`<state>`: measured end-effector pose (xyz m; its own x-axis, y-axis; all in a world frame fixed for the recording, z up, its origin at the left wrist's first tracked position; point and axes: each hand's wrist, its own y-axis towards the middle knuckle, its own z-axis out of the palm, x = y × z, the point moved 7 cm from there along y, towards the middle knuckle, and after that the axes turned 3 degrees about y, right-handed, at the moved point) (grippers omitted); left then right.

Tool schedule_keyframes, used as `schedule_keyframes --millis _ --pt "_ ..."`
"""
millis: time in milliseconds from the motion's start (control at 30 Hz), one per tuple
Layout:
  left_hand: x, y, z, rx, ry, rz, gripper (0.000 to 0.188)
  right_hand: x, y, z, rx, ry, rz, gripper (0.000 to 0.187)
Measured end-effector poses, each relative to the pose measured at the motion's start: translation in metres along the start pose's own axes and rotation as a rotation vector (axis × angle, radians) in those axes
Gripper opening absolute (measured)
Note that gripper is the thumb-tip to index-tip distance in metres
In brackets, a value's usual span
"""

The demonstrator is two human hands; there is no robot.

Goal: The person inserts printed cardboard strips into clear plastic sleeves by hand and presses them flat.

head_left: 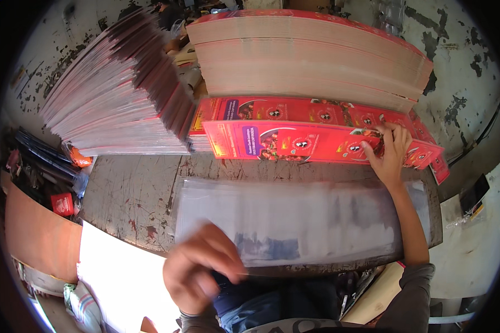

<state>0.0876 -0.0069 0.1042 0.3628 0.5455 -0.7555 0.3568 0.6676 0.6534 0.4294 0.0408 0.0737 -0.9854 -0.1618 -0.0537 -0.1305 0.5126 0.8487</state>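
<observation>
My right hand [391, 150] grips a long red printed card strip [294, 141] near its right end, thumb on the front face and fingers over the top edge. The strip stands upright on its long side, just in front of more red strips [289, 109]. Near the front edge of the table, my left hand [203, 266] is raised and smeared by motion; its fingers look bent, but whether anything is between them is unclear. Between my hands and the red strips lies a flat pile of long clear plastic sleeves [328, 216].
A tall stack of card strips [311, 69], edges showing, rises at the back. On the left leans a high pile of plastic-covered strips [122, 105]. The worn dark table [130, 191] has a front edge close to me. A brown panel [41, 238] stands at the left.
</observation>
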Motion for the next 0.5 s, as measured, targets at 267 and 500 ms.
schedule_keyframes --millis 267,500 --pt "-0.007 -0.018 0.116 0.566 -1.123 0.075 0.032 -0.006 -0.001 0.008 0.072 -0.083 -0.014 0.046" --pt "-0.007 -0.02 0.116 0.575 -1.294 0.152 0.032 0.0 0.0 0.013 0.08 -0.068 -0.025 0.049"
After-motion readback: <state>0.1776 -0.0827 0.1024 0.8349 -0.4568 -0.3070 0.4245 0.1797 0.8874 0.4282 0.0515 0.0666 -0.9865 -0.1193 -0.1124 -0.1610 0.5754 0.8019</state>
